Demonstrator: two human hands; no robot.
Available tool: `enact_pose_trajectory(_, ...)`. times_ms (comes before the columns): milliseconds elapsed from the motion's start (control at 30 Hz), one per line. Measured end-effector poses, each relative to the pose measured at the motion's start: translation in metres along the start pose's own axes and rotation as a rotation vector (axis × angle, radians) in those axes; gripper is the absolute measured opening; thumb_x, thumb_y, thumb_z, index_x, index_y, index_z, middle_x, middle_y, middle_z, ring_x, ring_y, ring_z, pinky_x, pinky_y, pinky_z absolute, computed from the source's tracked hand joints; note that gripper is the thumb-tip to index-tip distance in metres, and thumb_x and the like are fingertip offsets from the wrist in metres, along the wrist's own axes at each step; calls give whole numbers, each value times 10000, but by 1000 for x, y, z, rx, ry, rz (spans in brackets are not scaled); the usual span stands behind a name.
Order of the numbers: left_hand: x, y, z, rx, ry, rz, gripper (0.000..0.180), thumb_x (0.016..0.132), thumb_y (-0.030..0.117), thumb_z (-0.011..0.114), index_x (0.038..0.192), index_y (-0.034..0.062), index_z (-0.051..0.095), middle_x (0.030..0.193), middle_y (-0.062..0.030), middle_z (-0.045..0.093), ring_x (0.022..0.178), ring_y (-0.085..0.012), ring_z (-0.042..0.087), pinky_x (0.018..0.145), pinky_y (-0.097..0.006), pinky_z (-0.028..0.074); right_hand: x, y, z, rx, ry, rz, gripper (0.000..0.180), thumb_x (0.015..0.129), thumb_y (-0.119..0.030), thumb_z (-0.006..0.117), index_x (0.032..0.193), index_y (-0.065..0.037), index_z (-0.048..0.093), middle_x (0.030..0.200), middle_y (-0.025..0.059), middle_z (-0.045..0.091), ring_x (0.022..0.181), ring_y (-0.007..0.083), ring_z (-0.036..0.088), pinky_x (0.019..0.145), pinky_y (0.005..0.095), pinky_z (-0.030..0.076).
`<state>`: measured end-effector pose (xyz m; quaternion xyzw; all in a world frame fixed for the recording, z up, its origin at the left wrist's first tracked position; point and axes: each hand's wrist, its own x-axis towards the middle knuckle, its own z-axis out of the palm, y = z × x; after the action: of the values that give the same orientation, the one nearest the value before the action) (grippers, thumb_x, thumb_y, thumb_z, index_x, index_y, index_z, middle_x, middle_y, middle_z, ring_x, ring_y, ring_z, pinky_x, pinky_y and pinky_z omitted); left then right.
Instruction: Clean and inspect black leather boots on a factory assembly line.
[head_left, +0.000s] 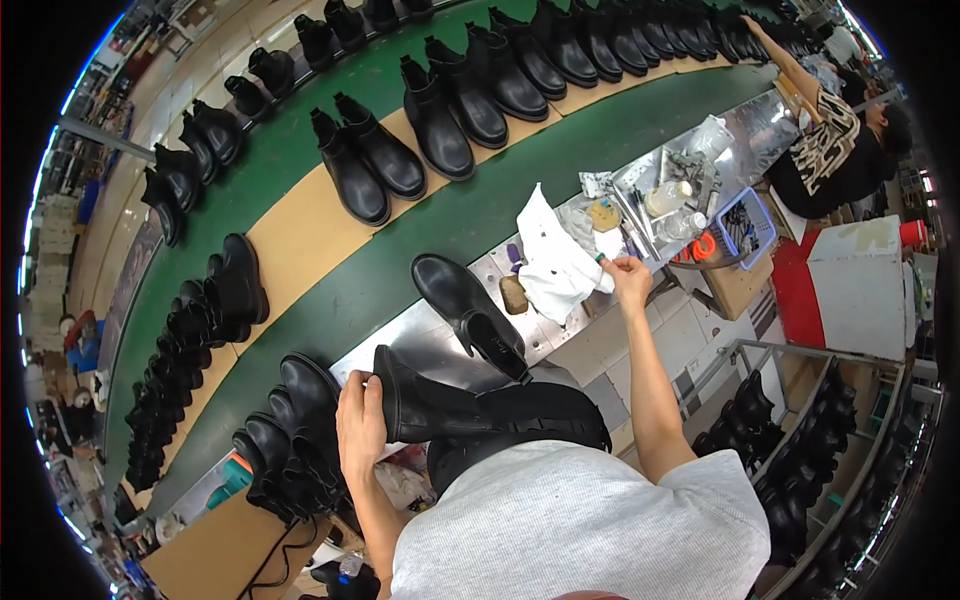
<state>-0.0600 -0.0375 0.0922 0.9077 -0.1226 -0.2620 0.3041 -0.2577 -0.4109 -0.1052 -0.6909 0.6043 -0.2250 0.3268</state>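
head: two bare hands reached to either side of the lap, in front of a metal worktop (425, 340) and a green belt (320, 312).
left hand (361, 420): fingers and thumb curved against the sole side of the held boot (412, 402), which lay sideways over the lap; how tightly they gripped could not be told.
right hand (627, 282): arm stretched out, fingertips pinched together on a small green thing (601, 258) at the edge of a white cloth (555, 265); what it was could not be told.
second boot (460, 300): lay on the worktop, between held boot and cloth, shaft toward the person.
steadying: a palm on the sole, not the shiny upper, probably suited the leather best.
reaching: a straight lift likely served well, since clear bottles (668, 197) stood just beyond the cloth and a brown block (514, 295) lay beside it.
risk: dragging the cloth might have upset those, or let the lap boot slip.
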Motion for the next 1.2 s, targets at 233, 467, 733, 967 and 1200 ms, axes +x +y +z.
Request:
enact_pose_trajectory(233,1,1,0,22,-10,8,339,922,277,401,960,-43,507,954,-251,567,922,-412,524,804,-416,398,32,19,-12,994,-296,817,230,746,-42,667,969,-63,611,927,48,643,783,192,618,653,308,477)
enact_pose_trajectory(467,1,0,1,23,-4,30,340,923,277,396,954,-43,509,956,-249,568,922,-414,523,800,-421,397,28,3,-11,534,14,174,145,734,-55,714,855,8,667,795,50,652,749,102,570,691,240,447)
enact_pose_trajectory(733,1,0,2,12,5,40,339,922,278,397,952,-40,512,949,-245,571,928,-404,524,806,-418,396,37,-33,-39,815,-109,59,362,688,7,692,1037,16,594,875,73,645,796,145,587,774,247,447)
enact_pose_trajectory(967,0,1,1,7,7,18,338,918,277,402,947,-41,514,936,-241,572,915,-401,527,803,-417,398,54,13,-37,677,-341,332,338,703,-2,576,1037,51,561,1001,119,626,918,220,601,805,315,469)
enact_pose_trajectory(1200,2,-1,1,6,-8,19,337,918,275,403,954,-41,515,938,-246,573,918,-392,532,804,-411,399,43,-38,-40,982,-499,280,282,753,23,602,1033,29,578,1044,128,618,911,192,624,761,311,510)
